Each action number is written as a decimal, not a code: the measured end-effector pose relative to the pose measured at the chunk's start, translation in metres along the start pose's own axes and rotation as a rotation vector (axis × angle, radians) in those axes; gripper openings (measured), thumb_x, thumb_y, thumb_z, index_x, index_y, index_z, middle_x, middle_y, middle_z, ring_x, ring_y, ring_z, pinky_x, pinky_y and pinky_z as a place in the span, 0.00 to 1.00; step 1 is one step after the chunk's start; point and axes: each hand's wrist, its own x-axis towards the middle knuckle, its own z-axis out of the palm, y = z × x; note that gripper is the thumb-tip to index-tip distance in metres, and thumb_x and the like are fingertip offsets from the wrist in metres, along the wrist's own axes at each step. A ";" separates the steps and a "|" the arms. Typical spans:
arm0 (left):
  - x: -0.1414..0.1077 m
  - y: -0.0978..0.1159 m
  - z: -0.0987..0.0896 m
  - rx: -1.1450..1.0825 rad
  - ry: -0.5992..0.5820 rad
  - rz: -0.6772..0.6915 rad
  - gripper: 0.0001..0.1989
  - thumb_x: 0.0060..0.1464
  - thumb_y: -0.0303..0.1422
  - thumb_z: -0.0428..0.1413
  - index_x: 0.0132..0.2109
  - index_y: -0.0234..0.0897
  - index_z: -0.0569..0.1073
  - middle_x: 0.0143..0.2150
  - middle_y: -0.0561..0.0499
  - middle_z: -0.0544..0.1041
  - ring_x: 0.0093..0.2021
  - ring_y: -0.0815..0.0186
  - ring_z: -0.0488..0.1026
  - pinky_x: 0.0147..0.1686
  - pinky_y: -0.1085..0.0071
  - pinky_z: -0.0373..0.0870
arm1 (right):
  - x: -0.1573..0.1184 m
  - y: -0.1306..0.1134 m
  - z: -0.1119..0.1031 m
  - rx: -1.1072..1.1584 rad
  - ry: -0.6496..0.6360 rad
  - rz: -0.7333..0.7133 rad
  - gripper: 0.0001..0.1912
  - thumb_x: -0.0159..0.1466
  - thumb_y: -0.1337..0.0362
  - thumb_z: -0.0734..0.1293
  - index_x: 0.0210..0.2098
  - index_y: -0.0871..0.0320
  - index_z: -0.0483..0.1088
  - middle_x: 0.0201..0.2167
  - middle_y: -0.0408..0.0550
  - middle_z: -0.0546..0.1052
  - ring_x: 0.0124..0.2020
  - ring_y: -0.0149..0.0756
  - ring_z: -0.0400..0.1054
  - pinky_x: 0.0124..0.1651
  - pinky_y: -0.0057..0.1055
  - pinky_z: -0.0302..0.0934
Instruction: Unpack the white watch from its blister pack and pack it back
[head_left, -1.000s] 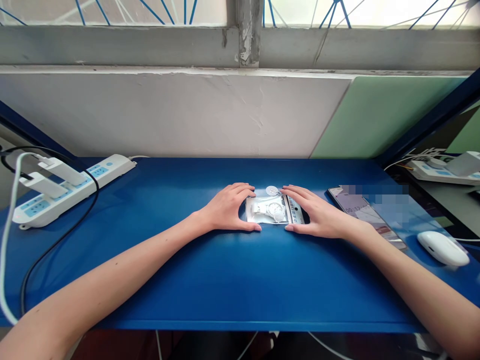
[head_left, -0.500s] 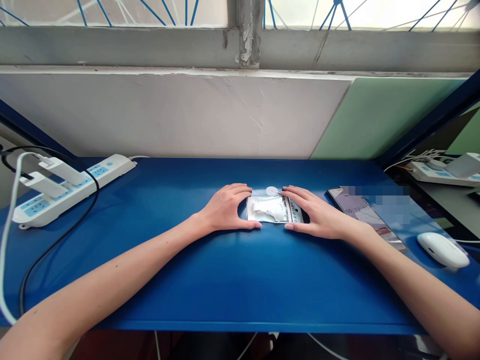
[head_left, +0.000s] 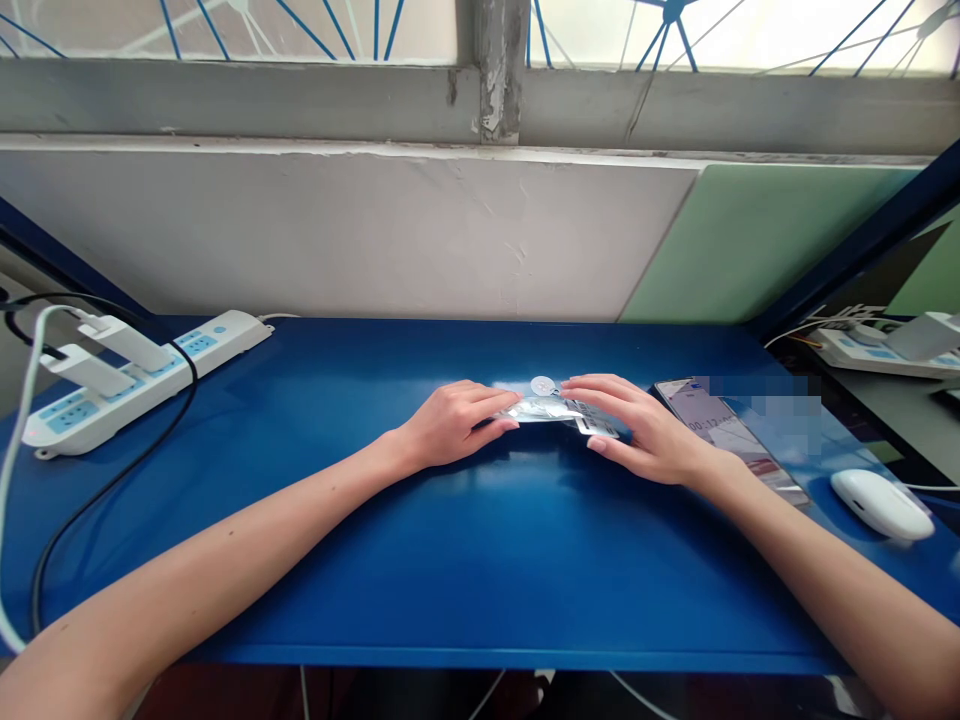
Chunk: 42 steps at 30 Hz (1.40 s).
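Things are carried by a glossy blue desk point(head_left: 450, 560), w/ a white power strip point(head_left: 196, 347) set diag. at far L & a black cable point(head_left: 142, 452) looped beside it. On the R, a phone point(head_left: 721, 422) is laid screen-up, w/ a rounded white case point(head_left: 882, 503) placed nr it. A clear packet point(head_left: 543, 409) is tilted approx. mid-desk; how much rests on it can't be told.

Daylight pours in through the window point(head_left: 757, 40) along the top of the frame, washed nearly white at upper right, while the wall point(head_left: 337, 235) beneath stays a softer grey. A pale sheen spreads over the blue bench point(head_left: 390, 560) mid-frame, with glare on the clear packet point(head_left: 541, 411) blurring its detail; the strip below is dark, wide-angle stretching pulls at the lower corners, and pixelated blocks cover part of the right side.
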 end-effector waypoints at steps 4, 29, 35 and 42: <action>-0.002 0.002 0.000 -0.046 0.132 0.057 0.16 0.71 0.39 0.47 0.51 0.36 0.76 0.45 0.45 0.83 0.41 0.61 0.82 0.42 0.67 0.76 | 0.002 -0.012 0.000 0.036 0.216 -0.090 0.18 0.69 0.65 0.63 0.56 0.47 0.73 0.46 0.48 0.82 0.47 0.44 0.77 0.49 0.44 0.71; 0.008 0.003 0.006 -0.114 -0.063 -0.109 0.29 0.53 0.47 0.63 0.57 0.34 0.74 0.54 0.38 0.76 0.58 0.49 0.70 0.58 0.52 0.70 | 0.003 0.009 0.020 0.004 0.117 0.311 0.19 0.70 0.55 0.61 0.57 0.55 0.68 0.60 0.59 0.72 0.62 0.52 0.66 0.62 0.53 0.63; 0.007 0.003 0.006 -0.089 -0.079 -0.135 0.29 0.51 0.49 0.65 0.55 0.36 0.76 0.55 0.39 0.77 0.60 0.46 0.69 0.59 0.50 0.69 | 0.002 -0.001 0.017 -0.027 -0.027 0.160 0.26 0.70 0.51 0.62 0.63 0.55 0.63 0.65 0.60 0.67 0.66 0.53 0.60 0.64 0.55 0.60; 0.008 0.005 0.002 -0.016 -0.158 -0.148 0.30 0.53 0.52 0.62 0.54 0.35 0.77 0.56 0.40 0.76 0.61 0.46 0.68 0.60 0.51 0.66 | 0.002 -0.004 0.017 -0.014 -0.152 0.164 0.34 0.67 0.45 0.64 0.66 0.57 0.60 0.66 0.60 0.66 0.67 0.55 0.59 0.65 0.54 0.59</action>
